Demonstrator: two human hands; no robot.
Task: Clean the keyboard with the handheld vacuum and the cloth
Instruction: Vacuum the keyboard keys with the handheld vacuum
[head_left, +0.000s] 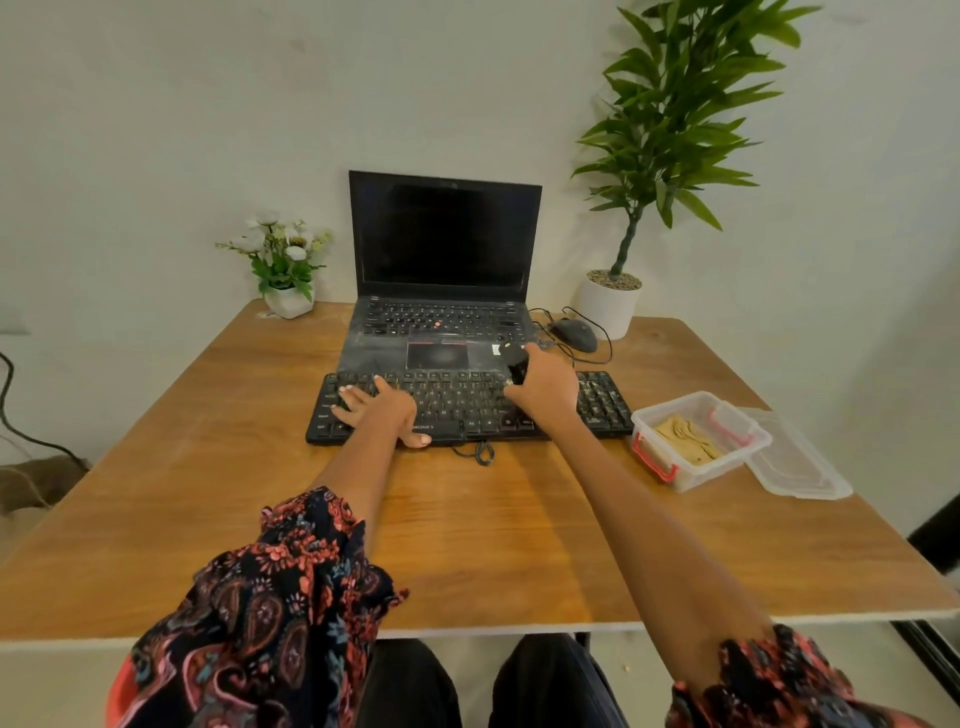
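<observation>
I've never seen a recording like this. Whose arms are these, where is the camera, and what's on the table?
There is no robot here: these are a person's own arms, filmed by a wide-angle camera worn on their head, looking forward and down. The left hand lies flat on the black keyboard, steadying it. The right hand grips a small black device, probably the handheld vacuum, over the keys. Behind the keyboard, on the wooden table, stands an open laptop with a mouse beside it. To the right is a clear box holding a tan cloth, its lid lying alongside.
</observation>
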